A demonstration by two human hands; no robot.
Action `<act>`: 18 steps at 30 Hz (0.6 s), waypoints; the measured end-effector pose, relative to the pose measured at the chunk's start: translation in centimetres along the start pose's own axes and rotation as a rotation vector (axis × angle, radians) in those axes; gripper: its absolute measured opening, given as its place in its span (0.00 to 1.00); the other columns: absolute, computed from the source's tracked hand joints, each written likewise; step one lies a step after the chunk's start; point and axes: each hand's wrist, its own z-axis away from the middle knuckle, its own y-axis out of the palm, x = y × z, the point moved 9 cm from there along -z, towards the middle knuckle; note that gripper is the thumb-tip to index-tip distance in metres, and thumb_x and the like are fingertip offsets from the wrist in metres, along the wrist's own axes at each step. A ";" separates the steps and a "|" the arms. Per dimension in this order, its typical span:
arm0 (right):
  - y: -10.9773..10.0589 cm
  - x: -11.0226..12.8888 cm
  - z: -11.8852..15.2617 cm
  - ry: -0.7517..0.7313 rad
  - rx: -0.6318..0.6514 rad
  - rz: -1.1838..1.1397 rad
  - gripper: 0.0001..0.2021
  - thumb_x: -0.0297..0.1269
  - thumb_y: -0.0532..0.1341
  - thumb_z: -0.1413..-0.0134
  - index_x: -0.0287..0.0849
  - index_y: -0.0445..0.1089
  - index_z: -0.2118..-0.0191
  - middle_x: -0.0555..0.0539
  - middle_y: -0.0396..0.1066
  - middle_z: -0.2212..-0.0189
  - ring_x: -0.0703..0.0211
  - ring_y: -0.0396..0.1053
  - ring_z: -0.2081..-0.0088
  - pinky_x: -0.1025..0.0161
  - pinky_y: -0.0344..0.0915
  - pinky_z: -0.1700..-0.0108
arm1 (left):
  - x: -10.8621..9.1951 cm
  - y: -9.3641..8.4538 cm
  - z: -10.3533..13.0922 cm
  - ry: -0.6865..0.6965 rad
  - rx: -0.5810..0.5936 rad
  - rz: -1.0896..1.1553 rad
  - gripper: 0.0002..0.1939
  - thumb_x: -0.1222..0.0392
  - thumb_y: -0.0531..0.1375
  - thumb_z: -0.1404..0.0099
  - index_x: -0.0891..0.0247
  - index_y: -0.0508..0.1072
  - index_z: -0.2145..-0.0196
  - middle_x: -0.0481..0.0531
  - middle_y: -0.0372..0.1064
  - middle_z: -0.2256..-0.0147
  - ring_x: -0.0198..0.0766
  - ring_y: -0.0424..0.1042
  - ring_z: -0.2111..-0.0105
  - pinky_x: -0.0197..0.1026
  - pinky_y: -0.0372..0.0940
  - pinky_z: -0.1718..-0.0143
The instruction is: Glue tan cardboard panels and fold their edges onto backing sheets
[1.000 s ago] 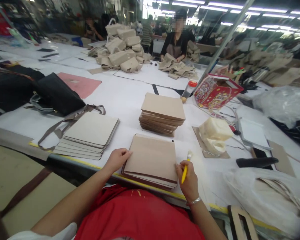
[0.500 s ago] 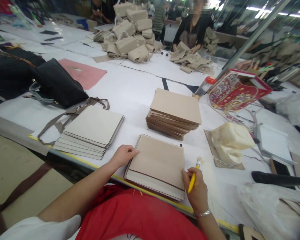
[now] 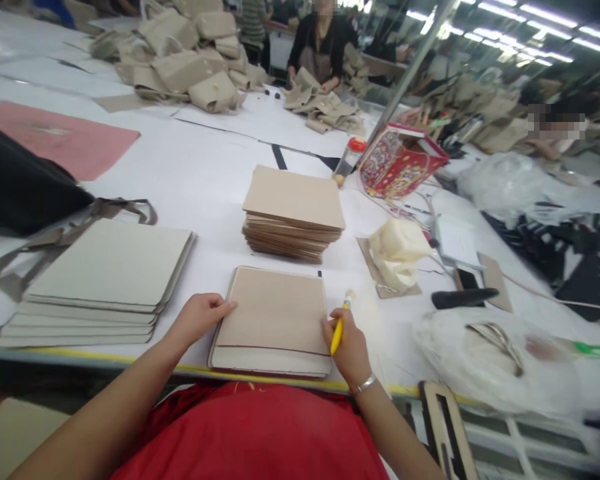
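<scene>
A tan sheet (image 3: pixel 280 310) lies on a low pile of pale panels (image 3: pixel 275 360) at the table's front edge, and a strip of the pale panel shows below it. At the sheet's left edge, my left hand (image 3: pixel 203 320) has curled fingers, with thumb and forefinger pinched at the border. My right hand (image 3: pixel 351 350) grips a yellow-handled brush (image 3: pixel 337 335), bristles pointing away from me, while its fingertips touch the sheet's right edge. Just behind stands a tall stack of tan sheets (image 3: pixel 295 193). Left of my left hand is a fanned stack of pale grey panels (image 3: pixel 115 260).
On the right are a cut-open plastic jug (image 3: pixel 399 247) on a board, a black-handled tool (image 3: pixel 463 298) and a plastic bag (image 3: pixel 500 360). A red paper bag (image 3: pixel 400 160) stands farther back. Beige bags (image 3: pixel 180 60) are heaped at the back, near another person (image 3: pixel 320 47).
My view has turned to the right, so things on the table appear farther left. Both hands stay at the sheet's side edges, and the brush remains in my right hand.
</scene>
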 end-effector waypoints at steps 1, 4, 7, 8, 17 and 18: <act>0.1 -0.2 0.0 0.013 0.007 -0.003 0.10 0.43 0.52 0.44 0.43 0.57 0.60 0.51 0.69 0.78 0.58 0.69 0.76 0.65 0.59 0.74 | 0.0 0.1 -0.1 -0.002 0.011 -0.010 0.22 0.41 0.56 0.47 0.64 0.66 0.83 0.45 0.61 0.83 0.34 0.59 0.79 0.35 0.51 0.76; 0.1 -0.4 0.0 0.029 0.013 0.001 0.09 0.42 0.52 0.44 0.43 0.57 0.60 0.51 0.69 0.78 0.58 0.69 0.76 0.65 0.58 0.74 | -0.1 0.2 -0.1 -0.012 0.030 -0.031 0.22 0.40 0.56 0.48 0.63 0.67 0.83 0.45 0.63 0.83 0.34 0.60 0.78 0.35 0.52 0.75; 0.1 -0.2 0.0 0.018 0.011 0.025 0.09 0.41 0.51 0.44 0.43 0.57 0.59 0.51 0.69 0.78 0.57 0.70 0.75 0.66 0.57 0.75 | -0.2 0.2 0.1 -0.019 0.024 -0.039 0.22 0.40 0.57 0.49 0.63 0.68 0.83 0.46 0.64 0.83 0.35 0.61 0.78 0.35 0.52 0.75; 0.1 -0.2 0.0 0.015 0.012 0.036 0.09 0.41 0.51 0.44 0.43 0.57 0.59 0.51 0.69 0.78 0.57 0.69 0.75 0.66 0.56 0.75 | -0.3 0.2 0.1 -0.016 0.022 -0.039 0.22 0.40 0.57 0.49 0.63 0.68 0.83 0.46 0.64 0.83 0.35 0.61 0.78 0.35 0.52 0.75; 0.6 0.2 -0.5 -0.016 0.065 0.169 0.11 0.42 0.51 0.45 0.42 0.59 0.59 0.51 0.66 0.79 0.60 0.64 0.80 0.66 0.50 0.78 | -1.2 -0.5 -0.2 0.047 0.011 -0.172 0.20 0.44 0.57 0.47 0.64 0.69 0.83 0.47 0.64 0.83 0.35 0.61 0.79 0.36 0.49 0.77; 0.6 0.2 -0.6 -0.016 0.068 0.194 0.11 0.42 0.52 0.45 0.42 0.60 0.59 0.51 0.66 0.79 0.61 0.62 0.81 0.67 0.49 0.78 | -1.4 -0.6 -0.2 0.060 0.015 -0.194 0.20 0.45 0.57 0.47 0.64 0.69 0.83 0.47 0.63 0.84 0.34 0.60 0.79 0.36 0.48 0.77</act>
